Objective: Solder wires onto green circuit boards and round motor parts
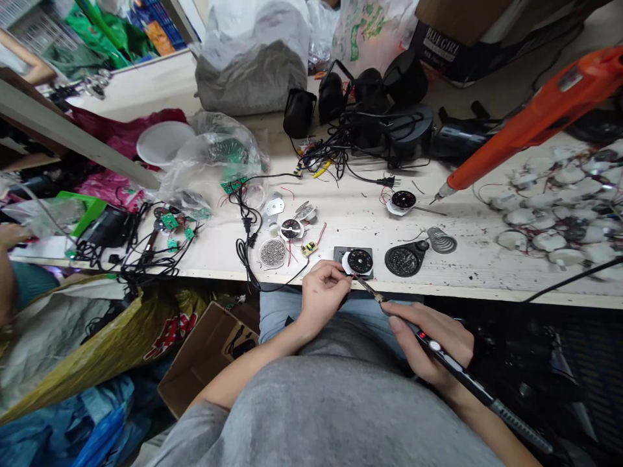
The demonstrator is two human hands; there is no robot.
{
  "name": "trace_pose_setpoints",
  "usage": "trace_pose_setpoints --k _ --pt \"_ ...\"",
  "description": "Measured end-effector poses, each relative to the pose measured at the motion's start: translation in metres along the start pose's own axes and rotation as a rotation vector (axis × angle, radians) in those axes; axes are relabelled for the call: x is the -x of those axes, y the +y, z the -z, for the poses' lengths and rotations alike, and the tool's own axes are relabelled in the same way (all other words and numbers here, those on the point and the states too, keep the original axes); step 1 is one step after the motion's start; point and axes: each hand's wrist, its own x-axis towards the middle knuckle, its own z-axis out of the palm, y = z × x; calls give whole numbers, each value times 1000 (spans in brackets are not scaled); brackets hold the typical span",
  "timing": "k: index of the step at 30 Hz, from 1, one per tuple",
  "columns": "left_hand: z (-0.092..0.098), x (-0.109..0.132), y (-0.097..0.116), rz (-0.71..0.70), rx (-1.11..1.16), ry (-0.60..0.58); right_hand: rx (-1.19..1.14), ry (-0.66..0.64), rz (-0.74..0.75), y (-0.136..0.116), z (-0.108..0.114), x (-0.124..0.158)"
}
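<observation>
My right hand grips a soldering iron with a lit red display on its handle. Its tip meets the near edge of a small white motor topped by a black slotted disc. This motor sits on a dark square pad at the table's front edge. Beside it, the fingers of my left hand are pinched together close to the iron's tip; what they hold is too small to make out. Right of the pad are a black dish and a coiled metal iron stand.
An orange electric screwdriver slants in from the right, above another disc-topped motor. Many white motors crowd the right side. Black housings and tangled cables stand behind. A dish of screws lies left. Another person's hand is far left.
</observation>
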Motion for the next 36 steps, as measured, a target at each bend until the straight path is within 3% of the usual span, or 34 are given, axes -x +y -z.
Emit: trace_pose_setpoints --k 19,28,36 --pt "-1 0 3 -48 -45 -16 18 -8 20 0 2 -7" --pt "-1 0 2 -57 -39 -16 -34 -29 -9 8 -4 4" --pt "-1 -1 2 -37 -45 -29 14 -54 22 -3 3 -12"
